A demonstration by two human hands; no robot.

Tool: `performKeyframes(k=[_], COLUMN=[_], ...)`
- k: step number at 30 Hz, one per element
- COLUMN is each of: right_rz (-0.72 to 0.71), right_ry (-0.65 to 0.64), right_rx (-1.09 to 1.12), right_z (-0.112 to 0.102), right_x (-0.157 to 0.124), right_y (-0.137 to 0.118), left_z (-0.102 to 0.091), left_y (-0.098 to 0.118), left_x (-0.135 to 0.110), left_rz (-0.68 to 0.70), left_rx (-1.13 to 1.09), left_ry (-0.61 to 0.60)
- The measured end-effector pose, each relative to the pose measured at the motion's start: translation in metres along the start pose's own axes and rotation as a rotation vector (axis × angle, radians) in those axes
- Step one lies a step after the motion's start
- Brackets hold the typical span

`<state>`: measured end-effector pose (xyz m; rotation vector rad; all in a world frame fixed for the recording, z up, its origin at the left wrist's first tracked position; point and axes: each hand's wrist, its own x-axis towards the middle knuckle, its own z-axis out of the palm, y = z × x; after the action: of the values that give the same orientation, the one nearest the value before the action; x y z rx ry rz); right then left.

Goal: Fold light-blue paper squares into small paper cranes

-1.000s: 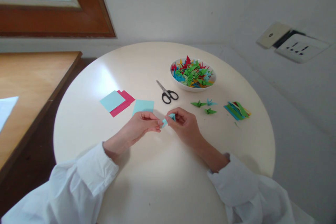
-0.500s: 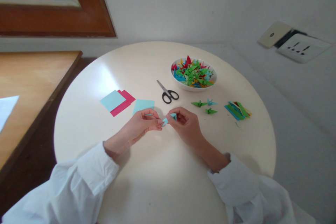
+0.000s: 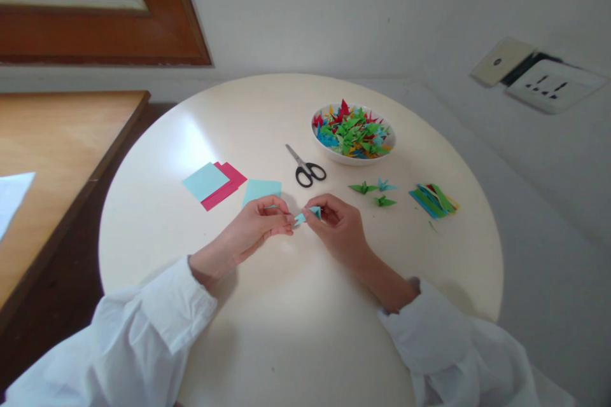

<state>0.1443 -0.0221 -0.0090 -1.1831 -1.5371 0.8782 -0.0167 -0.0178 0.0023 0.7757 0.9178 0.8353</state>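
Observation:
A small folded piece of light blue paper is held above the round table between my two hands. My right hand pinches its wider end between thumb and fingers. At its pointed left end, my left hand has thumb and fingertips closed on the tip; the exact contact is too small to make out. Just behind my left hand lies a flat light blue paper square, partly covered by the fingers. Black-handled scissors rest beyond my hands. To the right are two green paper cranes and a blue paper crane.
A white bowl full of colourful paper cranes stands at the back of the round white table. Light blue paper lies over red sheets on the left. Coloured paper strips are piled right. A wooden table stands far left.
The folded paper's left tip has shifted slightly as my left fingertips moved a little. My right hand keeps the same pinch. The whole view has drifted very slightly.

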Motion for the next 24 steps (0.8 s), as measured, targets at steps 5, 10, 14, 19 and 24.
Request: performKeyframes(k=[5, 10, 14, 19, 24], right_rz=[-0.029, -0.058, -0.053, -0.05, -0.076], right_ry=[0.002, -0.001, -0.001, 0.021, 0.045], right_rx=[-0.037, -0.048, -0.044, -0.012, 0.033], right_z=[0.0, 0.0005, 0.0015, 0.003, 0.0038], right_x=[-0.0005, -0.0008, -0.0014, -0.0031, -0.0049], right_y=[0.0046, 0.0059, 0.0047, 0.0041, 0.0011], left_z=[0.0029, 0.0054, 0.005, 0.0043, 0.0045], left_y=[0.0022, 0.0031, 0.0017, 0.0004, 0.0015], left_x=[-0.0011, 0.0002, 0.0015, 0.0009, -0.0002], left_rz=[0.052, 0.101, 0.143, 0.19, 0.234], left_rx=[0.067, 0.138, 0.213, 0.275, 0.301], left_ry=[0.011, 0.06, 0.089, 0.084, 0.102])
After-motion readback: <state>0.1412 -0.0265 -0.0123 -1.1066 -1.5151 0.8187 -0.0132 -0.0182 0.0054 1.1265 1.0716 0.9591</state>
